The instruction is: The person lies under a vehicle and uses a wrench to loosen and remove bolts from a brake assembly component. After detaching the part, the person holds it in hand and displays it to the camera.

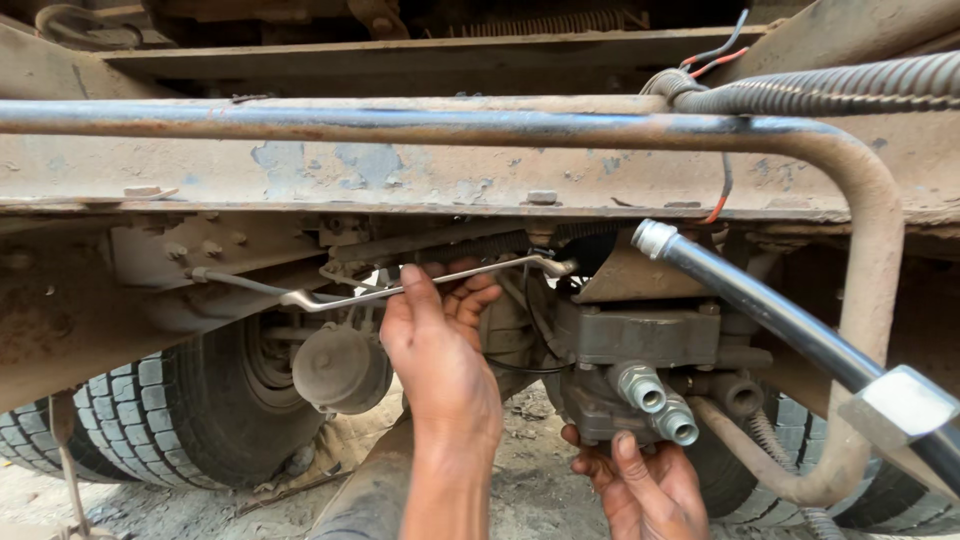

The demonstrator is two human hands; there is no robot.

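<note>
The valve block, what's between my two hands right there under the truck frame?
In the head view, the left hand grips a thin metal rod; the right hand cups the valve block from below. Between them: bare, shadowed ground.
</note>
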